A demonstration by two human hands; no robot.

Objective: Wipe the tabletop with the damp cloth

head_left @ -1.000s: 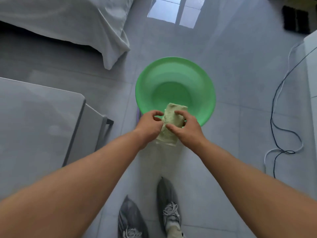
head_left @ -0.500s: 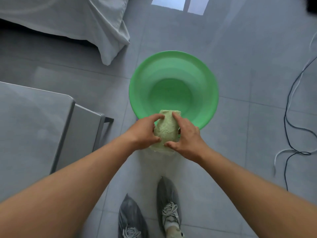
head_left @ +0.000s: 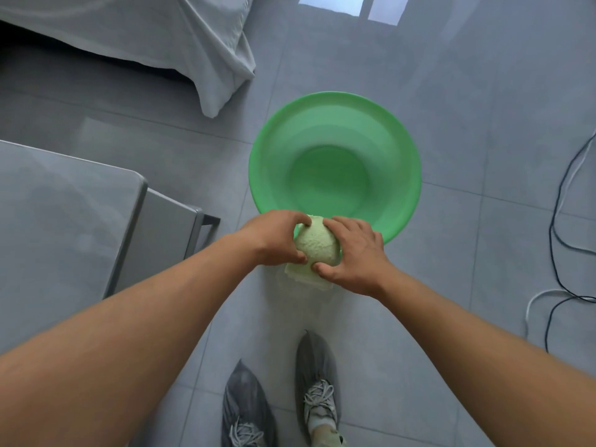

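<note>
A pale green cloth [head_left: 317, 245] is bunched into a rounded wad between both my hands, with a flat corner hanging out below. My left hand [head_left: 274, 237] grips its left side and my right hand [head_left: 353, 253] grips its right side, fingers wrapped over it. The wad hangs above the near rim of a round green basin [head_left: 335, 143] that stands on the floor. The grey tabletop [head_left: 61, 214] fills the left of the view, its rounded corner pointing toward the basin.
A bed with a grey sheet [head_left: 154, 37] hangs over the floor at the top left. Black and white cables [head_left: 561, 240] trail across the tiles on the right. My two feet in grey shoe covers [head_left: 280, 398] stand below the hands.
The cloth went from an upright folded strip to a tight rounded wad as both hands closed around it. The view shifted so that the basin and the table sit further right.
</note>
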